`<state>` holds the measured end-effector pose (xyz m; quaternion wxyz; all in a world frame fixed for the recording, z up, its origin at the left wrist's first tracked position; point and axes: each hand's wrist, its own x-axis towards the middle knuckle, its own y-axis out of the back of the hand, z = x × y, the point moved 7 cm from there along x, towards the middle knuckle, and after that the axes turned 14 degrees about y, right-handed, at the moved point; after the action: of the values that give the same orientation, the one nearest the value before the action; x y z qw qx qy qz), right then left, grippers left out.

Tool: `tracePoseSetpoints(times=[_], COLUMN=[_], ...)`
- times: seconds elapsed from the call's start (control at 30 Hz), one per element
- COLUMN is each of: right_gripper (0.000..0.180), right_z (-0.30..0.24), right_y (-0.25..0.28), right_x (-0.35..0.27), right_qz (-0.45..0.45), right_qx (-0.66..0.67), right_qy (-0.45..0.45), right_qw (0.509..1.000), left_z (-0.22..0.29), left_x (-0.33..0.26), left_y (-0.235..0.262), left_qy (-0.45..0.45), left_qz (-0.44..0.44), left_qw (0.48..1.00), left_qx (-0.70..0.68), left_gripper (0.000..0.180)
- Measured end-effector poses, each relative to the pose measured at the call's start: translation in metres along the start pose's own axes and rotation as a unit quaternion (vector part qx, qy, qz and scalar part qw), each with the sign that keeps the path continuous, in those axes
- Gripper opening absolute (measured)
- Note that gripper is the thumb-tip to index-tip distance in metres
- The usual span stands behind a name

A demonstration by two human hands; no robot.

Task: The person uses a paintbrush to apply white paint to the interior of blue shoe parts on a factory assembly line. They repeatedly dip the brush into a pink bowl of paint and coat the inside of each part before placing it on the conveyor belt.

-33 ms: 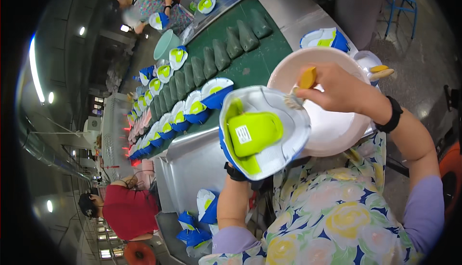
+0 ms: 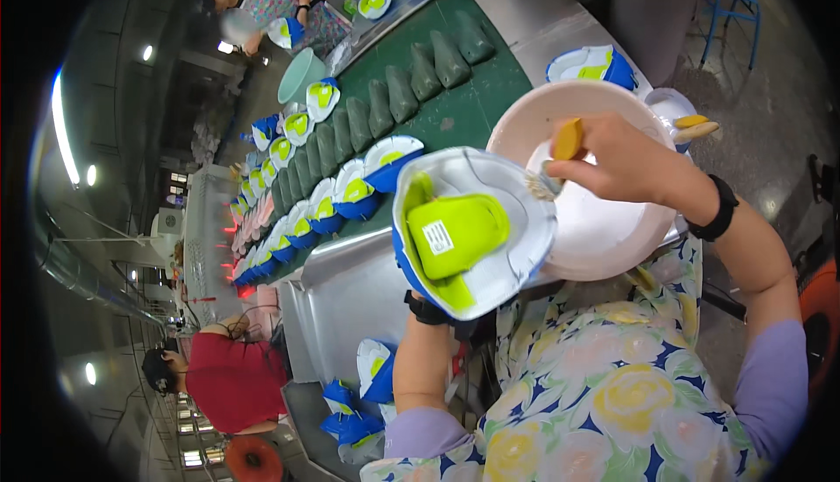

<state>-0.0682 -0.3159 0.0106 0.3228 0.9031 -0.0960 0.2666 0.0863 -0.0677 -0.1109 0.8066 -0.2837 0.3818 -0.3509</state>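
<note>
Your right hand (image 2: 617,157) pinches a yellow-handled brush (image 2: 568,140) over the round pink plastic bowl (image 2: 510,129); left of the bowl, a blue-white-lime shoe top (image 2: 465,235) hides your left hand, fingers can't be told

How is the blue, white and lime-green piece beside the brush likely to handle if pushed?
The piece would probably flex slightly rather than flop, since it holds an open, cupped shape. It seems light for its size: only the left forearm shows supporting it.
</note>
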Motion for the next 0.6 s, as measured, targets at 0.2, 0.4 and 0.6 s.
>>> tracePoseSetpoints(times=[0.2, 0.4, 0.6], right_gripper=[0.018, 0.022, 0.018], right_z=[-0.041, -0.068, 0.001], right_y=[0.0, -0.051, 0.002], right_x=[-0.015, -0.02, -0.037], right_qz=[0.114, 0.027, 0.135], right_qx=[0.083, 0.069, 0.027], right_qy=[0.037, 0.208, 0.049], right_qw=[0.989, 0.975, 0.989], left_z=[0.02, 0.02, 0.035], left_x=[0.003, 0.005, 0.011], left_y=[0.022, 0.032, 0.058], left_qy=[-0.022, -0.03, -0.084], left_qz=[0.017, 0.031, 0.063], left_qw=[1.0, 0.999, 0.994], left_qx=[0.01, 0.01, 0.04], left_gripper=[0.041, 0.041, 0.04])
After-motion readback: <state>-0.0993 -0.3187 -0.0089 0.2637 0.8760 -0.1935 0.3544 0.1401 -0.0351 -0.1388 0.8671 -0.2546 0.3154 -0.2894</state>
